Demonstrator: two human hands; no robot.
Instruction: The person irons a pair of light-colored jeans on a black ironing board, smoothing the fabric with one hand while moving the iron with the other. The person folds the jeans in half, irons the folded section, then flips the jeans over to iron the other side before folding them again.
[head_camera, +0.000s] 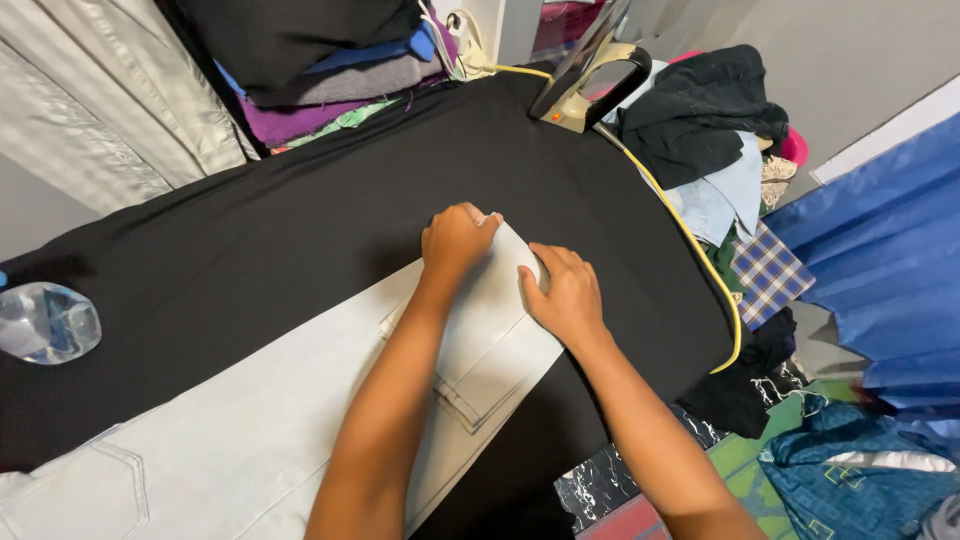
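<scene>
- left hand (457, 240) lies knuckles-up on the far end of the pale jeans (300, 420), fingers (485, 222) curled over the cloth edge and pinching it, likely to keep the end square
- right hand (568, 295) lies flat just beside it on the same end, fingers (535, 262) spread and pressing down, gripping nothing; looks like it pins the fabric so it does not slide
- pale jeans lie flat along the near half of the bench (300, 220), running from the lower left corner up to the hands; back pocket and seams face up
- bench is covered in black cloth, gives a smooth dark pad under the jeans
- iron (585, 75) stands upright on its heel at the far end of the bench, well apart from both hands, soleplate off the cloth
- yellow cord (700, 255) runs from the iron along the right edge of the bench and hangs down over the side
- clear water bottle (45, 322) lies on its side at the left edge, well apart from the jeans
- folded clothes stack (320, 60) sits at the far left end, near the iron
- loose clothes heap (710, 130) to the right, past the bench edge
- blue curtain (890, 260) hangs at the far right
</scene>
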